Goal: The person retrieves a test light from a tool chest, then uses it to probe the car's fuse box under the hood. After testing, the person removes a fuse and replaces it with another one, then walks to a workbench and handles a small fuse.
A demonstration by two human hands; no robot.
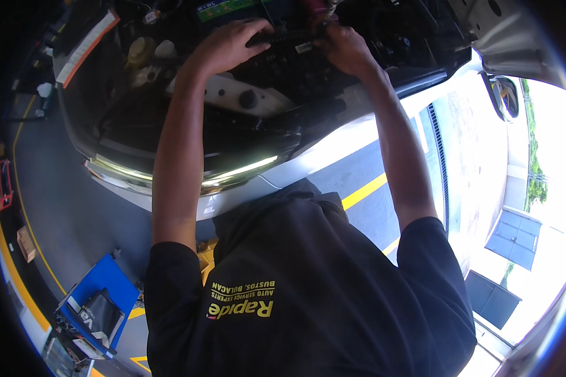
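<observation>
At 11 o'clock, my left hand (233, 45) is half-curled at the left end of a dark strip (286, 38); I cannot tell whether it grips. The strip lies at 12 o'clock, between my hands, presumably so both ends are supported. At 1 o'clock, my right hand (346, 49) bends inward, fingertips obscured; grip unconfirmed. Print: package (99, 320), 8 o'clock, pale; battery (223, 9), 11 o'clock, green label; shirt (327, 301), 7 o'clock, yellow, inverted.

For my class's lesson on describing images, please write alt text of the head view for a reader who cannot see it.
A person's left hand and right hand reach into an open engine bay. A dark shirt fills the foreground; yellow lines mark the grey floor.
</observation>
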